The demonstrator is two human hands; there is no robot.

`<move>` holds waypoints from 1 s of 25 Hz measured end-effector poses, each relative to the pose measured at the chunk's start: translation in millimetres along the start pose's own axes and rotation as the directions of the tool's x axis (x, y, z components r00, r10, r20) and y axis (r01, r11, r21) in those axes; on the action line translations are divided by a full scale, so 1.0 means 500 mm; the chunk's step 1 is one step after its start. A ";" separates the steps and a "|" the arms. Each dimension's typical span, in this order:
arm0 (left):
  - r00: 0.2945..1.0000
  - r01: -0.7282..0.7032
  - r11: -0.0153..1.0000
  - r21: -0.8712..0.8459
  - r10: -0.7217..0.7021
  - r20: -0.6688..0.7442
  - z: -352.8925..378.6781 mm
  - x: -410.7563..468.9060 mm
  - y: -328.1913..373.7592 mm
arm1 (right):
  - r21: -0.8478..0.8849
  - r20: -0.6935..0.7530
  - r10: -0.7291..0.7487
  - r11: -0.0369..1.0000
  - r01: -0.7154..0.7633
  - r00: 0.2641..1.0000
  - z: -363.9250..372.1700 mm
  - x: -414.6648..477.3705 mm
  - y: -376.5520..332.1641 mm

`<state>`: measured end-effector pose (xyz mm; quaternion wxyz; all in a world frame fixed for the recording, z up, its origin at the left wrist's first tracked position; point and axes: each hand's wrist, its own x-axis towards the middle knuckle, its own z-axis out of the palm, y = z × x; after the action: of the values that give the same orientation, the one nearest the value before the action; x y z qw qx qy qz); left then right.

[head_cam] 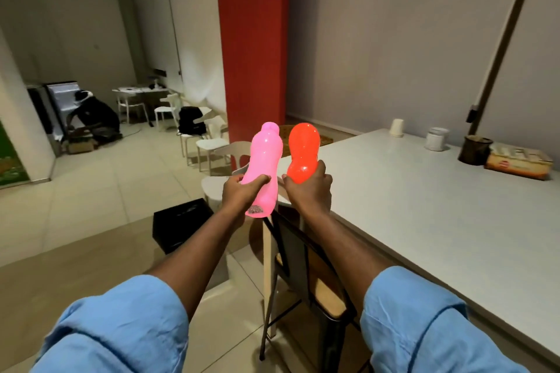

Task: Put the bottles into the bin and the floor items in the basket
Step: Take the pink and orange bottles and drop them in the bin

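My left hand (239, 192) grips a pink plastic bottle (266, 157) around its lower half, the bottle pointing up and away. My right hand (309, 191) is closed around the bottom of a red-orange bottle (303, 150), which stands up beside the pink one. Both bottles are held in the air just past the left end of the white table (424, 206). A black bin (178, 228) stands on the tiled floor below and left of my left hand. No basket is in sight.
A black-framed chair (306, 269) is tucked under the table's near-left end. On the table's far side stand a paper cup stack (397, 128), a white jar (436, 139), a dark pot (474, 150) and a box (519, 162). White chairs (212, 142) line the red pillar (253, 39). A person crouches far left (94, 118).
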<state>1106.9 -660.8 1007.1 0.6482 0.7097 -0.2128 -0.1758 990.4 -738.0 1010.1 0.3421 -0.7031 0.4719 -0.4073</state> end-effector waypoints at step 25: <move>0.938 0.340 0.938 0.064 -0.333 -0.100 -0.640 0.767 -0.378 | -0.010 0.297 0.124 0.992 -0.127 0.947 1.053 0.073 -0.178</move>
<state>1614.1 -580.6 860.5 0.5882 0.7681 -0.0668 -0.2441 1504.2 -693.1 867.6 0.4375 -0.7233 0.4569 -0.2768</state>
